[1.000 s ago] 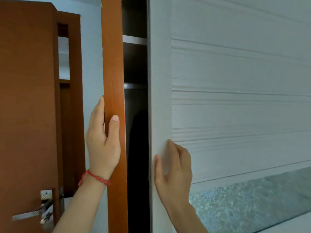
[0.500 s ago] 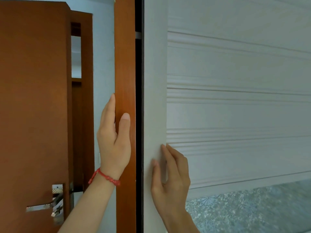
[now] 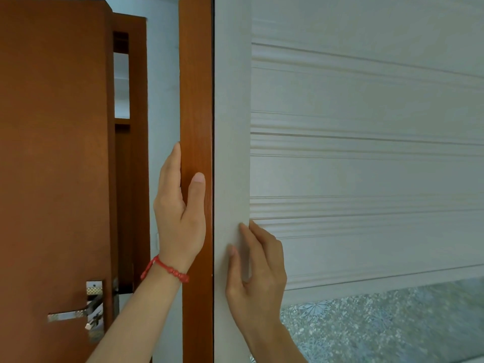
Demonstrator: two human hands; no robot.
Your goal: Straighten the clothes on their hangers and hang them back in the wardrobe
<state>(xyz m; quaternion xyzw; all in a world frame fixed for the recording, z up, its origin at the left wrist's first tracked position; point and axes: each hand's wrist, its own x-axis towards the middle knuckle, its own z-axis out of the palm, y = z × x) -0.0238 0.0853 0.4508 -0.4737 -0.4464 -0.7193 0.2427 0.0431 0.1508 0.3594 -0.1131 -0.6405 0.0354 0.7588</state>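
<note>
A: Your left hand [image 3: 180,218] is up on the brown wooden side post of the wardrobe [image 3: 196,100]. Fingers run straight up its outer face, thumb lies flat on the front, so the post's edge sits in the fork between them.

B: And your right hand [image 3: 258,273]?

A: It's on the white sliding door [image 3: 366,166], down at your waist-side of the view. Your fingers are straight and pressed flat against the raised frame strip at the door's left edge, fingertips pointing up, thumb laid on the strip's front. No curl, nothing pinched.

B: Where does the door stand?

A: Its left edge is right against the brown post, only a thin dark line between them. You can't see into the wardrobe, so the clothes and hangers are out of sight; whether they hang inside can't be told from here.

B: What else is around you?

A: A red cord bracelet [image 3: 167,269] on your left wrist. Left of the post, a strip of pale wall, then a brown room door [image 3: 52,153] with a metal lever handle [image 3: 70,314] low down. On the sliding door, grooved horizontal bands cross the white panel, and below them sits a frosted patterned glass panel [image 3: 379,323], just right of your right wrist.
</note>
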